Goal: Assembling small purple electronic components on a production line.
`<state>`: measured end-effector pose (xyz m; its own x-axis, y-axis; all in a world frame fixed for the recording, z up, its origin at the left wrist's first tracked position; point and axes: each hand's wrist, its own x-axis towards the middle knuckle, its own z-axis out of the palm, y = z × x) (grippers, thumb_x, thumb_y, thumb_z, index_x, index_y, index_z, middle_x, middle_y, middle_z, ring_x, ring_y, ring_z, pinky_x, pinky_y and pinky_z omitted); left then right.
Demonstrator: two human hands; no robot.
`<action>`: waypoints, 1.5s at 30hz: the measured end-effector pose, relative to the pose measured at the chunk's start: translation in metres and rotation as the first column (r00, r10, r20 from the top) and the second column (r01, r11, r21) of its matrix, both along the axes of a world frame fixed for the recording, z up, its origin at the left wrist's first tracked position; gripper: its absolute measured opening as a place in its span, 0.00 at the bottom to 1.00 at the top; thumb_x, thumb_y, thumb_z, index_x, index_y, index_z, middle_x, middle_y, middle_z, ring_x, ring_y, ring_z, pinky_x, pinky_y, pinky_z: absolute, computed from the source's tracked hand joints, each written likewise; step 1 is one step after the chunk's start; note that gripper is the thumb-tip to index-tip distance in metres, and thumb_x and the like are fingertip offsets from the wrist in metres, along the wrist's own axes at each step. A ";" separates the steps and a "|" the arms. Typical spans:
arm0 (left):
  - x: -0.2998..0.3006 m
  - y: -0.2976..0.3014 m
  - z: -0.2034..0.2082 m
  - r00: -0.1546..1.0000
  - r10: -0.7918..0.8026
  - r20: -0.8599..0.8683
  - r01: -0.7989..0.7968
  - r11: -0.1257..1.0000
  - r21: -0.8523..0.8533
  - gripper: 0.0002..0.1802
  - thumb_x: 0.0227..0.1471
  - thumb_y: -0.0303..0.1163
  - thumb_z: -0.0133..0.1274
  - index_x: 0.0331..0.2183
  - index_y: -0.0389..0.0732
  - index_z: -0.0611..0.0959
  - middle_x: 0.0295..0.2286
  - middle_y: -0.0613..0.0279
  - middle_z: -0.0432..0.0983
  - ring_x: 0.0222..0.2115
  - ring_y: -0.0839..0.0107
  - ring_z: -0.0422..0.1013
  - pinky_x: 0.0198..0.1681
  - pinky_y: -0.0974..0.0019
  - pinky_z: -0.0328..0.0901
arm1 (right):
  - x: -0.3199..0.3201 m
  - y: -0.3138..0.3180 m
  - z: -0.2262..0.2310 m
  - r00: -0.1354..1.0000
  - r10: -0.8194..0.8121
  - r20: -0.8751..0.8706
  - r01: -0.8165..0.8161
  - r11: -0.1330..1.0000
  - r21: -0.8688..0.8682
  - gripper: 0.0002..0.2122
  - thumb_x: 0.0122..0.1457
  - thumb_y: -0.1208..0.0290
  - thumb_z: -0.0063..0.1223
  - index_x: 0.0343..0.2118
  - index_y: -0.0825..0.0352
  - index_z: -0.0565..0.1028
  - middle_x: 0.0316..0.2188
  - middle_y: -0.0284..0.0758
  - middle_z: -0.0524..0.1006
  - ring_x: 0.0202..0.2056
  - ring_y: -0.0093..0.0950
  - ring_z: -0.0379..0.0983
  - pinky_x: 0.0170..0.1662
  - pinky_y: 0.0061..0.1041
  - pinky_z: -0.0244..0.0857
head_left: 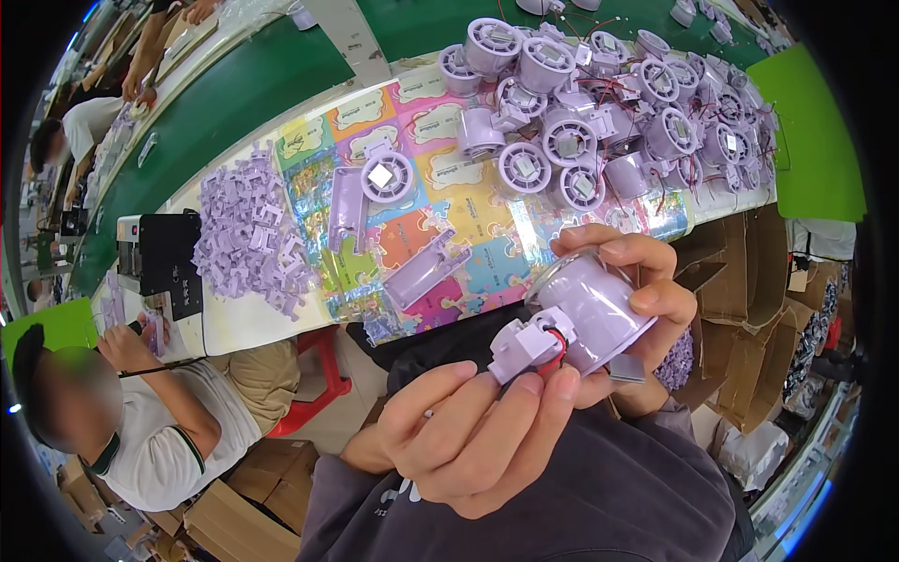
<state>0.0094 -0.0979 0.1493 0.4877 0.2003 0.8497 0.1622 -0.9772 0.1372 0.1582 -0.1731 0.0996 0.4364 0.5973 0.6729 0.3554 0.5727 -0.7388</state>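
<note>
Close to my chest, my right hand [655, 290] is wrapped round a lilac cup-shaped fan housing [599, 309] lying on its side, its clear rim facing away. A small lilac bracket [520, 345] joins its side, with red and black wires [562, 347] looping out of it. My left hand [478, 436] pinches the bracket and wires between thumb and fingers; the fingertips partly hide the wires. A flat grey strip [626, 368] shows below the housing. On the table ahead lie two lilac half-shells [347, 211] and a single round fan housing [387, 176].
Many fan housings with wires are heaped at the far right of the table. Small lilac clips [253, 229] form a pile at left, beside a black device [164, 253]. A co-worker [159, 412] sits at left. Cardboard boxes [740, 290] stand at right; a green belt [215, 122] runs behind.
</note>
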 end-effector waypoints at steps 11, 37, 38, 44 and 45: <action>-0.016 0.037 -0.049 0.985 -0.010 0.172 0.138 0.642 -0.754 0.17 0.50 0.28 0.58 0.43 0.32 0.79 0.36 0.50 0.76 0.36 0.57 0.73 0.40 0.58 0.68 | 0.024 -0.012 -0.013 0.973 -0.030 0.228 0.048 0.996 -0.074 0.32 0.38 0.81 0.67 0.49 0.62 0.62 0.50 0.46 0.62 0.54 0.54 0.69 0.52 0.45 0.69; -0.002 0.087 -0.063 0.803 -0.428 -0.414 -0.031 0.664 -0.747 0.34 0.35 0.27 0.69 0.49 0.43 0.81 0.42 0.50 0.78 0.47 0.50 0.72 0.47 0.53 0.69 | 0.033 0.012 -0.029 0.941 0.165 0.296 -0.009 0.886 -0.464 0.32 0.38 0.81 0.59 0.54 0.68 0.68 0.51 0.44 0.67 0.52 0.44 0.68 0.54 0.34 0.66; -0.003 0.088 -0.060 0.792 -0.440 -0.422 -0.055 0.637 -0.769 0.33 0.35 0.27 0.69 0.49 0.43 0.81 0.42 0.50 0.79 0.46 0.50 0.73 0.47 0.53 0.69 | 0.032 0.012 -0.027 0.936 0.171 0.306 -0.006 0.881 -0.474 0.32 0.38 0.81 0.59 0.54 0.68 0.68 0.51 0.44 0.67 0.52 0.43 0.68 0.54 0.34 0.66; -0.003 0.087 -0.056 0.794 -0.479 -0.373 -0.032 0.580 -0.814 0.33 0.36 0.27 0.68 0.49 0.41 0.81 0.41 0.49 0.80 0.43 0.50 0.75 0.47 0.54 0.69 | 0.034 0.013 -0.022 0.937 0.143 0.319 0.021 0.888 -0.459 0.33 0.39 0.81 0.59 0.54 0.68 0.68 0.51 0.45 0.66 0.51 0.44 0.68 0.54 0.35 0.65; -0.003 0.087 -0.056 0.799 -0.495 -0.343 -0.013 0.556 -0.831 0.32 0.36 0.27 0.68 0.49 0.40 0.81 0.41 0.49 0.80 0.43 0.49 0.75 0.47 0.54 0.69 | 0.034 0.014 -0.023 0.937 0.144 0.317 0.019 0.888 -0.460 0.33 0.39 0.81 0.59 0.54 0.68 0.68 0.51 0.45 0.66 0.51 0.44 0.68 0.54 0.35 0.65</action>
